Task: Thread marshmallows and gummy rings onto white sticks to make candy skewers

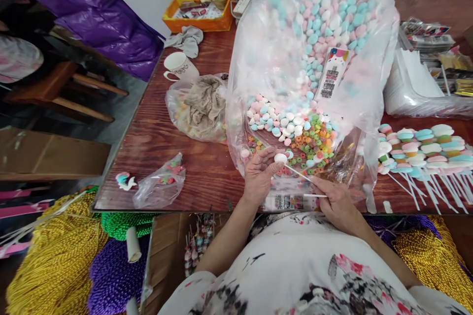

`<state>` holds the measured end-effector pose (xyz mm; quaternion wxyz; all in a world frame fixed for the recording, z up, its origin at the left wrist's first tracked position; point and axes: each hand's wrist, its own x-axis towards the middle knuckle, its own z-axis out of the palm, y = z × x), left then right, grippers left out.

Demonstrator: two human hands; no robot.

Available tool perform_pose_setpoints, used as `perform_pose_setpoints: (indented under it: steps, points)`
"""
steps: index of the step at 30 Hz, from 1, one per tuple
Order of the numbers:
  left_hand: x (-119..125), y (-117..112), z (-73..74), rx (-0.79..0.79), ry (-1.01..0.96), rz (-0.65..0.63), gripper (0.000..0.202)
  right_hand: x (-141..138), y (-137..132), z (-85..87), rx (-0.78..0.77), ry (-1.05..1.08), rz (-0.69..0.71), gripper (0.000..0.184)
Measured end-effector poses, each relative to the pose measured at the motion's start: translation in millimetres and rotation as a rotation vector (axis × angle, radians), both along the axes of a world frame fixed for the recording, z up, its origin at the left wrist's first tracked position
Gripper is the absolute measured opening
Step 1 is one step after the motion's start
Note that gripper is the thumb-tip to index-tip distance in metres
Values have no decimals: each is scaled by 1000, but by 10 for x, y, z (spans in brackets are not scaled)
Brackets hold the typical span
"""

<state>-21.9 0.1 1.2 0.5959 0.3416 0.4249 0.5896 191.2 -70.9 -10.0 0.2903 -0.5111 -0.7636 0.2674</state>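
My left hand (259, 173) pinches a small white marshmallow (281, 158) between thumb and fingers. My right hand (337, 203) is closed on a thin white stick (298, 173), whose far end meets the marshmallow; how deep it goes I cannot tell. A second white stick (314, 195) juts from under the right fingers. Just beyond the hands, loose pastel marshmallows (288, 123) and colourful candy rings (314, 142) lie on the large clear plastic bag (254, 69). On the right, several sticks threaded with marshmallows and rings form a row of skewers (428, 152).
A clear bin (414, 106) with packets stands at the back right. Toward the left are a mug (181, 65), a cloth (205, 101) on a bag, an orange tray (199, 24) and a small plastic bag (160, 184). Bead strands (59, 251) hang below the table's left edge.
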Motion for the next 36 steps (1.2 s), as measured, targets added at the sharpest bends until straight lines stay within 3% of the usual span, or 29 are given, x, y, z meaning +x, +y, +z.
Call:
perform_pose_setpoints:
  steps: [8, 19, 22, 27, 29, 33, 34, 36]
  points:
    - [3, -60, -57, 282, 271, 54, 31, -74, 13, 25, 5, 189, 16, 43]
    - [-104, -39, -127, 792, 943, 115, 37, -343, 15, -139, -90, 441, 66, 22]
    - [-69, -101, -147, 806, 1001, 41, 31, -407, 7, -185, -178, 494, 55, 22]
    - [52, -286, -133, 687, 728, -304, 29, -392, 10, -180, -242, 518, -110, 30]
    - [65, -283, -95, 660, 709, -333, 37, -321, 28, -157, -243, 517, -190, 30]
    - [97, -39, -52, 618, 838, -184, 37, -120, 86, -107, -218, 635, -441, 27]
    - [125, 53, -56, 631, 902, -216, 31, -80, 96, -100, -207, 661, -477, 27]
    - [202, 230, -74, 675, 1080, -404, 22, -30, 97, -106, -182, 677, -478, 28]
